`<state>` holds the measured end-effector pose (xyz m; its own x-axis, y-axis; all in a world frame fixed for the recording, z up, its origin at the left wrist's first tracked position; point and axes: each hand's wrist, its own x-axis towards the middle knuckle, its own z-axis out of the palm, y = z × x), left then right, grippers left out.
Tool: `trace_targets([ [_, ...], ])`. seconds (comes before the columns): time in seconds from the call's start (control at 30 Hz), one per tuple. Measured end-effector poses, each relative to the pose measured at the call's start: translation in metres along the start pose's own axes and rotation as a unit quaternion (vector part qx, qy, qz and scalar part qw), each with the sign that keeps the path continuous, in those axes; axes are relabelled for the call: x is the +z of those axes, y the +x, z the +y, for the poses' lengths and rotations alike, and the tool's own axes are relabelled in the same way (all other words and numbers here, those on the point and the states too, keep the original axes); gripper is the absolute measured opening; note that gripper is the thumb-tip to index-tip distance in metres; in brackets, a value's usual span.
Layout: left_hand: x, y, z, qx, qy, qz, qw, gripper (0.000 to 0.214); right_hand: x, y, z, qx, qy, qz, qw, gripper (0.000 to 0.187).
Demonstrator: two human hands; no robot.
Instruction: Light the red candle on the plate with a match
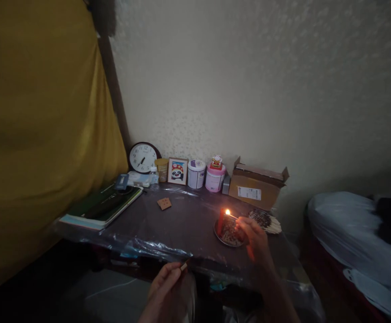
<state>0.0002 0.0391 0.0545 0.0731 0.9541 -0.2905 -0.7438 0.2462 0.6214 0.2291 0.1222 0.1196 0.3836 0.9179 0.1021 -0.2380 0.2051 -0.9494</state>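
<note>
My right hand (252,231) pinches a burning match (232,216), its flame (228,211) close to the top of a red candle (220,221). Whether flame and wick touch I cannot tell. The candle stands upright at the left side of a round metal dish (233,244) with brownish bits in it. Just right of that hand lies a bundle of matches (273,225) with dark heads and pale sticks. Below the table's front edge, my left hand (165,282) is closed on a small flat piece with a pale end (184,267); its kind is unclear.
On the dark, plastic-covered table (182,229) lie a brown square piece (164,203) and large books (104,208). Along the wall stand a clock (143,158), a panda picture (177,171), two tins (196,174) and a cardboard box (254,186). A yellow curtain (47,116) hangs left.
</note>
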Motion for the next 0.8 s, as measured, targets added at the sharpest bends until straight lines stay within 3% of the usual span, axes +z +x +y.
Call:
trace_targets([
  [0.43,-0.006,0.001,0.001,-0.033,-0.012,-0.016,0.999,0.021,0.006,0.036,-0.007,-0.080,-0.101,0.003,0.992,0.020],
  [0.8,-0.006,0.007,0.001,-0.041,-0.013,-0.012,0.999,0.021,0.013,0.046,-0.007,-0.120,-0.206,0.003,0.971,0.027],
])
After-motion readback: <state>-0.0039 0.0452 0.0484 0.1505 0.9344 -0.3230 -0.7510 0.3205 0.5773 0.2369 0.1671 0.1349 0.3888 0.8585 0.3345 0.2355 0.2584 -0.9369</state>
